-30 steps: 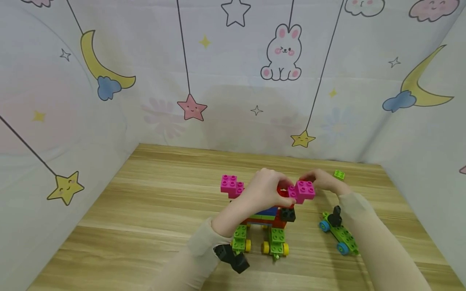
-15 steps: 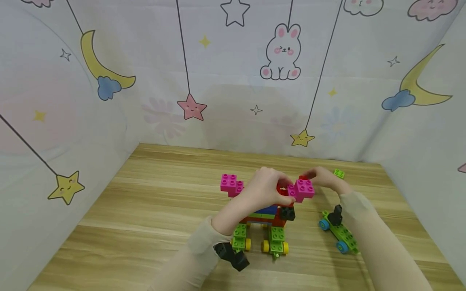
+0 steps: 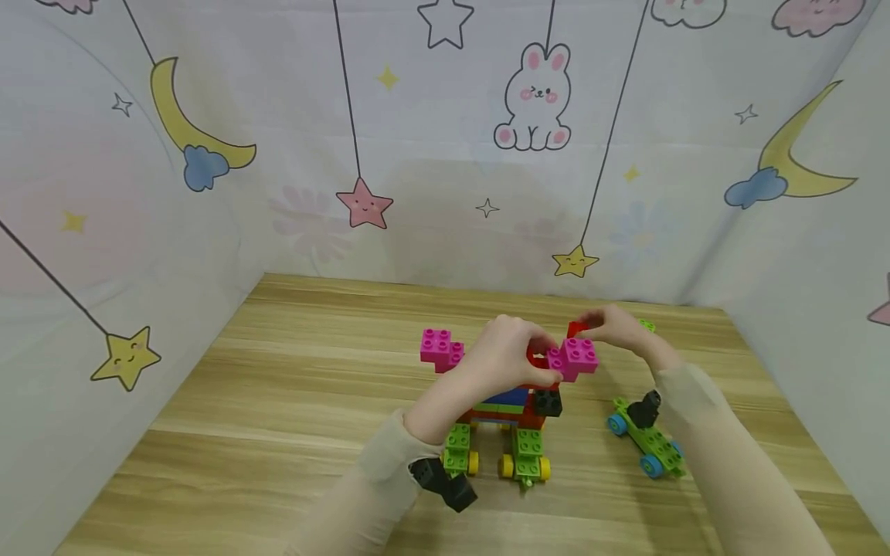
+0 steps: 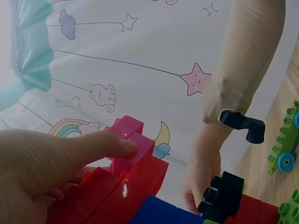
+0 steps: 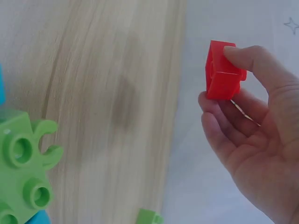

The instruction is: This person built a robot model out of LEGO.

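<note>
A build of toy bricks stands on yellow-wheeled green bases, with red and blue bricks above. At its upper right corner my left hand grips a pink brick; the left wrist view shows the thumb pressing on that pink brick, its fingers mostly hidden behind red bricks. Just behind that corner, my right hand pinches a small red brick between thumb and fingers, off the table. More pink bricks top the build's left end, and a black brick juts from its right side.
Right of the build stands a green wheeled base with blue wheels, partly behind the right forearm. A light green brick lies near the table's back edge. A printed cloth hangs around the wooden table.
My right hand has lifted slightly and moved a little back with the red brick, which now shows beside the pink one. The left hand keeps its grip on the build.
</note>
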